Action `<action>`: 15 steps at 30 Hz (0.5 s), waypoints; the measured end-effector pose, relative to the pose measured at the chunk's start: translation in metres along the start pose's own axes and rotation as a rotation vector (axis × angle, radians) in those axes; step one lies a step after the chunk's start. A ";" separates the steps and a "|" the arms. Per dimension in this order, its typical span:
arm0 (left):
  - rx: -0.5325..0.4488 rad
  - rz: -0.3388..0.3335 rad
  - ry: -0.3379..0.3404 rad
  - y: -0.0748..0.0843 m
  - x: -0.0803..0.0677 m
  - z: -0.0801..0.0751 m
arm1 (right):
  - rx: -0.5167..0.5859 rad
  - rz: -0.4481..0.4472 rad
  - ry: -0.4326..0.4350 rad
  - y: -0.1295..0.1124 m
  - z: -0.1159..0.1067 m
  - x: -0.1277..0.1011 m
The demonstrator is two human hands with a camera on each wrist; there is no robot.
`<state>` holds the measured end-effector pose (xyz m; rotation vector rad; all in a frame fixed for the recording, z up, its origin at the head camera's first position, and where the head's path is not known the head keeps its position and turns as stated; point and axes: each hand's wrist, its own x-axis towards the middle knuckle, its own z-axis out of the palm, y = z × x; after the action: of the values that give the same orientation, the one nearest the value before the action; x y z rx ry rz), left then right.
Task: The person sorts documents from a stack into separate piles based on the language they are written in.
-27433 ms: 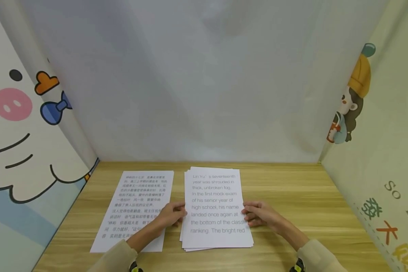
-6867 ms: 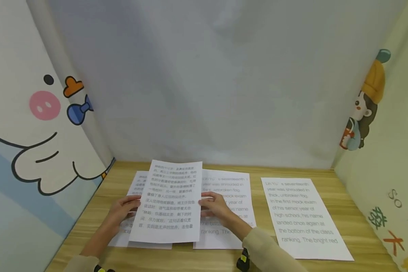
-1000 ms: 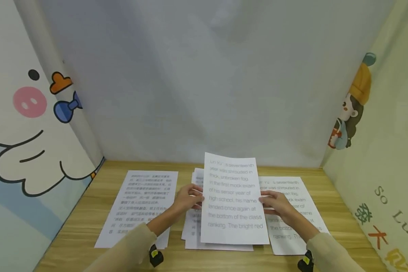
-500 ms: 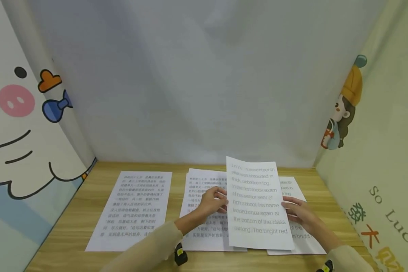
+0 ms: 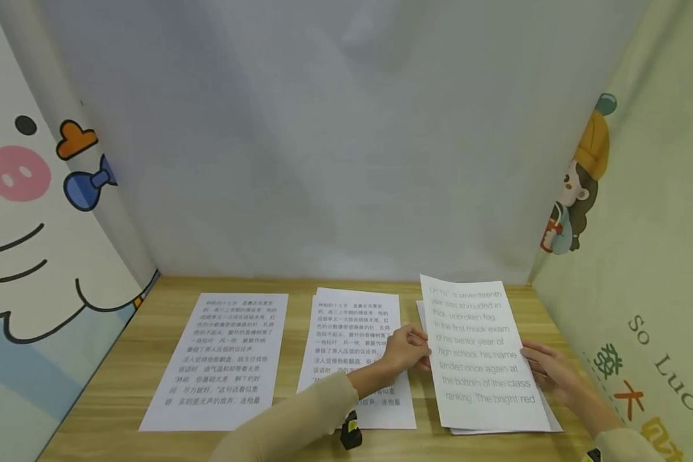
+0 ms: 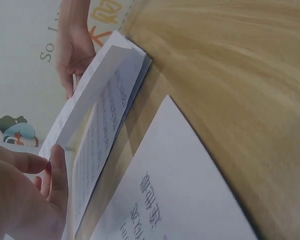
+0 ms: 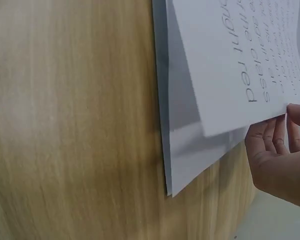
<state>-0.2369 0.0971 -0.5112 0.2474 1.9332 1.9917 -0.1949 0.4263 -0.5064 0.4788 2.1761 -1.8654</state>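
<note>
The left hand (image 5: 407, 350) and the right hand (image 5: 545, 367) are pinching the side edges of the English page (image 5: 482, 353), holding it just above the right pile (image 5: 548, 420) on the table (image 5: 150, 346). It is bending, so it could be landing crooked or sliding off.

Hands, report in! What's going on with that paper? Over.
Left hand and right hand grip the English sheet by its edges. It hovers over the right pile. Nothing in the way.

light wooden desk (image 5: 121, 378), plain white back wall (image 5: 335, 141), cartoon-printed panels (image 5: 29, 212) either side
</note>
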 end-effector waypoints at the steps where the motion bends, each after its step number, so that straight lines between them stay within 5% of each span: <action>1: -0.006 -0.004 -0.006 -0.002 0.000 0.004 | 0.004 0.002 0.000 0.001 -0.003 0.000; 15: -0.037 -0.076 0.019 -0.024 0.007 0.022 | 0.069 0.013 0.009 0.013 -0.014 0.008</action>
<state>-0.2321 0.1208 -0.5352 0.1436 1.8859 1.9854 -0.1969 0.4431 -0.5194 0.5150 2.1151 -1.9396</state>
